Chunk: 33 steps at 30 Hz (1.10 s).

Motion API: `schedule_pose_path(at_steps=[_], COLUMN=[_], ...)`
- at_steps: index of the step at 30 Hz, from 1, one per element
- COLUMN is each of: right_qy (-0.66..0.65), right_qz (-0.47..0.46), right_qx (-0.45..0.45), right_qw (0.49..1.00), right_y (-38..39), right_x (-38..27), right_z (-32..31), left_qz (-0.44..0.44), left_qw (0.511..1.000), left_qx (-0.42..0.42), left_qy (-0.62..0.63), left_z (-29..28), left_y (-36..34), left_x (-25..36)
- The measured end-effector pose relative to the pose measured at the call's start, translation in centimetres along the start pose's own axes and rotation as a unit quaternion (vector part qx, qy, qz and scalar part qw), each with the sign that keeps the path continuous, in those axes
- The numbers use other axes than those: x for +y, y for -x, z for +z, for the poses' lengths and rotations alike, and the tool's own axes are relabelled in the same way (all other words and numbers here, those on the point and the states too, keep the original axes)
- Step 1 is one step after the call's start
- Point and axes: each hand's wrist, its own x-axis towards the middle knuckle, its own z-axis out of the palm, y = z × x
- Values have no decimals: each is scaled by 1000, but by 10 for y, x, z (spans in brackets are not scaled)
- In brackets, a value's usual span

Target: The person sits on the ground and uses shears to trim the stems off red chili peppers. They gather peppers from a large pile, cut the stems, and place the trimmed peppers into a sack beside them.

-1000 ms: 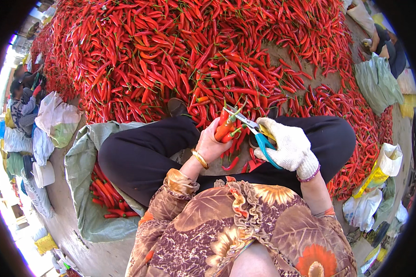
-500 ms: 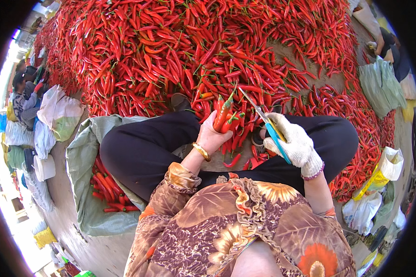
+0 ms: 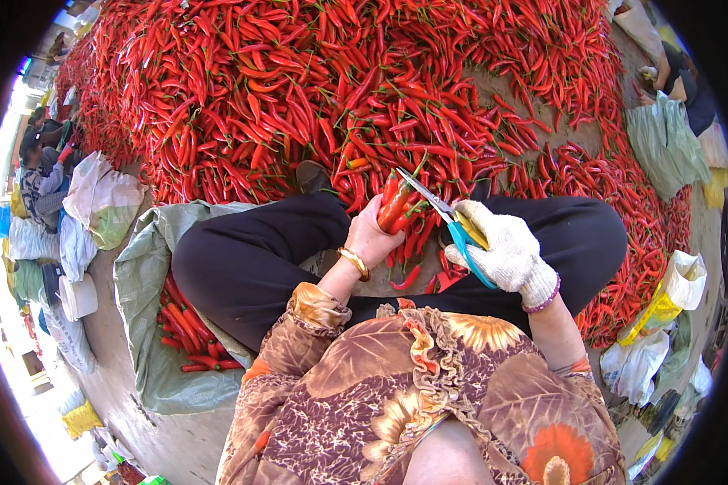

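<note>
My bare left hand (image 3: 374, 234), with a gold bangle at the wrist, is closed around several red chili peppers (image 3: 393, 212), their stem ends pointing up and away from me. In my right hand (image 3: 505, 247), which wears a white knitted glove, is a pair of scissors (image 3: 462, 234) with blue and yellow handles. The scissor blades reach across to the stem ends of the held peppers, tips just above them. Whether the blades touch a stem I cannot tell.
A large heap of red chili peppers (image 3: 299, 89) spreads in front of my crossed legs. Beside my left knee lies a pale green sack (image 3: 158, 356) with peppers in it. More sacks (image 3: 663, 145) stand at the right. Other people (image 3: 44, 178) sit at the far left.
The scissors have come left and down onto the pepper stems, and their handles have spread wider in my gloved hand. My left hand has hardly moved with its peppers.
</note>
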Motion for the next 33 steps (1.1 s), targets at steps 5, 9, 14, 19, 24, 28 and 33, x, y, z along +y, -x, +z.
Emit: schedule_pose_path(at_steps=[5, 9, 14, 19, 24, 28, 33], right_qy=[-124, 20, 34, 38, 40, 49, 41], right_qz=[20, -12, -57, -69, -66, -55, -52], right_qx=[18, -32, -18, 3, -15, -21, -18], right_qw=[992, 999, 998, 997, 997, 997, 998], right_y=[-5, 4, 3, 2, 2, 2, 3], right_x=[4, 0, -1, 3, 3, 4, 5], right_z=[-2, -4, 4, 8, 8, 10, 14], left_qz=[-18, -121, -106, -96, -77, -63, -49], left_qw=[958, 929, 934, 940, 956, 952, 934], left_qx=[-7, -7, 11, -1, -9, -10, -3], left_qy=[287, 349, 341, 328, 283, 299, 353], left_z=[3, -3, -2, 4, 9, 12, 12], left_y=[-6, -6, -5, -6, -10, -10, -9], left_x=[-5, -4, -1, -9, -23, -24, -16])
